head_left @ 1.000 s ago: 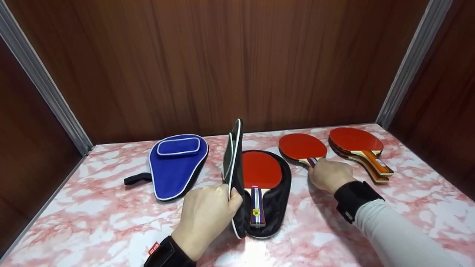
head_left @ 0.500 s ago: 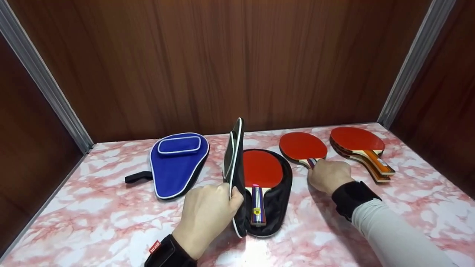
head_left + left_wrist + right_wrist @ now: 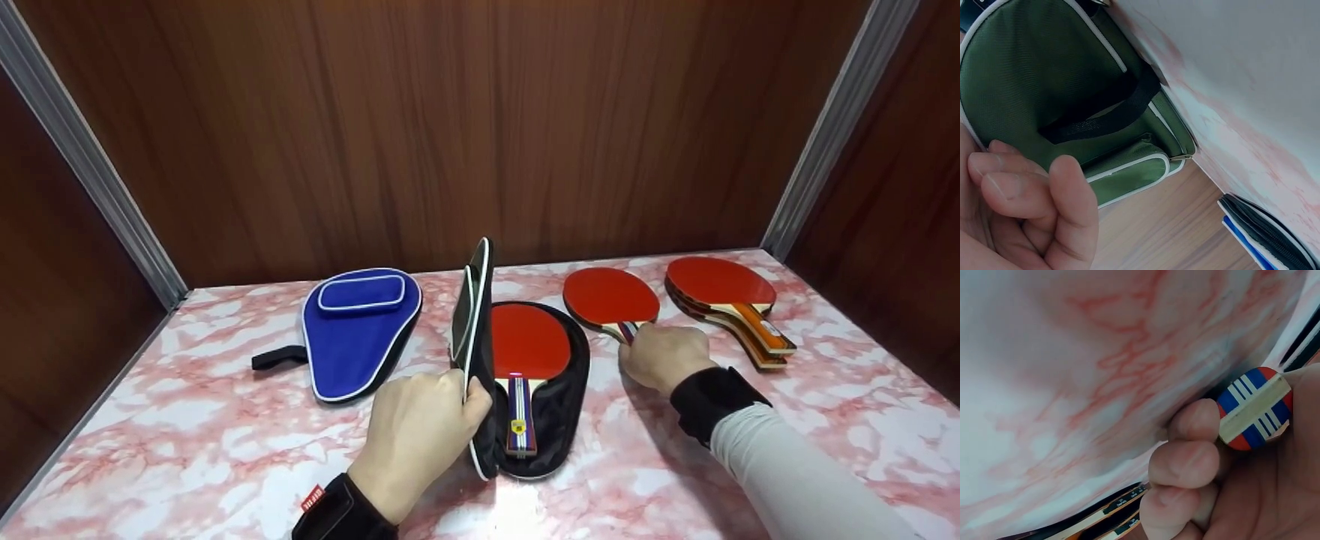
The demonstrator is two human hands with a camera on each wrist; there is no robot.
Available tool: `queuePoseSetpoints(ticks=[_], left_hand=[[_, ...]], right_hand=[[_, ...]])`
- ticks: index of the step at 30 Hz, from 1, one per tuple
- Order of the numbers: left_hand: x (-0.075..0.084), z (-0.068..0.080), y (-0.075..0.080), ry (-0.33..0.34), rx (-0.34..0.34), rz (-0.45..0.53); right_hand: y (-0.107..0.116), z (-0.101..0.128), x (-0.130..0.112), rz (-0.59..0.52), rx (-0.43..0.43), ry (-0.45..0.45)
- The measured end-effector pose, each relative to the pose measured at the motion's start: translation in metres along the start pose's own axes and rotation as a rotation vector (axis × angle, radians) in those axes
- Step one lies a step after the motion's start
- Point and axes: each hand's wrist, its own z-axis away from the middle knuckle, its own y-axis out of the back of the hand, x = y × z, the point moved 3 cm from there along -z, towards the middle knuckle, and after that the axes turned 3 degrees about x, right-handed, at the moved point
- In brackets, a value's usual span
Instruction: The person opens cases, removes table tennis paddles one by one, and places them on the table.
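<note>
On the table, the closed case lies at the left, its strap pointing further left. Just right of it lies the open case, its lid standing upright along its left edge. 1 paddle lies inside this case, handle toward the person. The left hand grips the lid's near edge, in front of the closed case. Right of the open case lies a single paddle; the right hand grips its handle at the near end. Further right, near the table's right rear corner, lies a stack of paddles, handles pointing right and nearer. A wall stands behind everything.
</note>
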Motion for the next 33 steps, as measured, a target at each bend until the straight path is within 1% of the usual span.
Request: queuePoseSetpoints(ticks=[4,9,11,13,17,20,22,24,29,31,33], left_hand=[[0.001,0.000,-0.001,-0.004,0.004,0.000],[0.003,0.000,-0.002,-0.004,-0.008,0.006],[0.003,0.000,-0.002,-0.006,-0.009,0.004],[0.004,0.000,-0.002,-0.008,-0.006,0.003],[0.004,-0.001,-0.001,-0.014,0.003,0.004],[0.003,-0.002,-0.001,-0.015,0.004,0.005],[0.003,-0.002,-0.001,-0.015,0.006,0.005],[0.002,-0.002,-0.001,-0.016,0.009,0.002],[0.001,-0.001,-0.001,-0.011,0.008,0.003],[0.001,0.000,-0.001,-0.006,0.006,0.005],[0.001,0.001,-0.001,-0.004,0.003,0.004]], right_hand=[[0.001,0.004,0.002,0.006,-0.025,0.016],[0.004,0.007,0.008,-0.032,-0.129,-0.005],[0.007,0.008,0.009,-0.025,-0.137,-0.011],[0.009,0.010,0.010,-0.009,-0.104,-0.011],[0.015,0.014,0.006,0.010,0.047,0.009],[0.019,0.023,0.000,-0.009,0.164,0.052],[0.021,0.029,-0.006,-0.038,0.218,0.090],[0.023,0.035,-0.015,-0.083,0.237,0.122],[0.026,0.053,-0.042,-0.176,0.209,0.174],[0.026,0.061,-0.054,-0.201,0.247,0.214],[0.026,0.067,-0.065,-0.211,0.304,0.259]])
